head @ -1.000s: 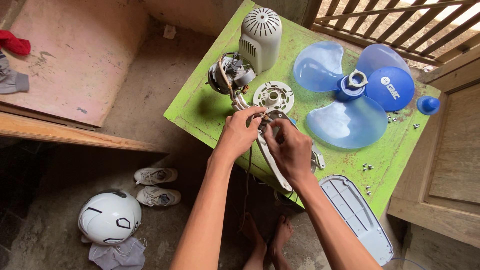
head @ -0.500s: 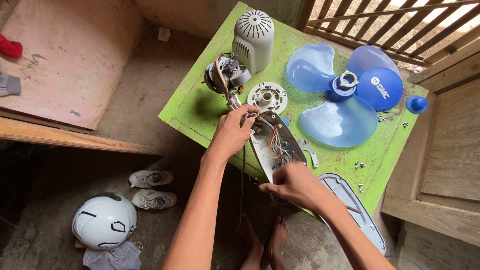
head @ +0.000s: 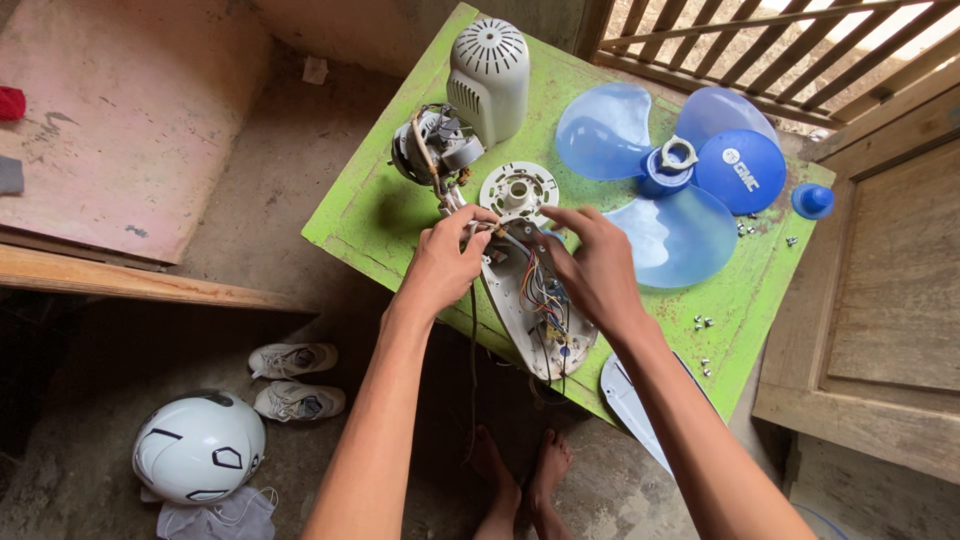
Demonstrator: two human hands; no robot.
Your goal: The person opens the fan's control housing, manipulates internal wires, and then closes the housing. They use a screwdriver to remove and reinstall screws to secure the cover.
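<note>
There is one view, from a camera on the person's head, looking steeply down and slightly forward. It stands well above the green table (head: 400, 215), near enough that both forearms run up from the six o'clock edge to the left hand (head: 445, 265) and right hand (head: 600, 270) at centre. The table fills the frame from centre toward two o'clock. The floor (head: 250, 200) lies to nine o'clock, a helmet (head: 198, 447) at eight, bare feet (head: 525, 480) at six.

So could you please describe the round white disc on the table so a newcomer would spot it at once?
On the green table, look between the motor and the blue fan blade. The disc lies flat just beyond the hands, the only round white part with a raised hub.
</note>
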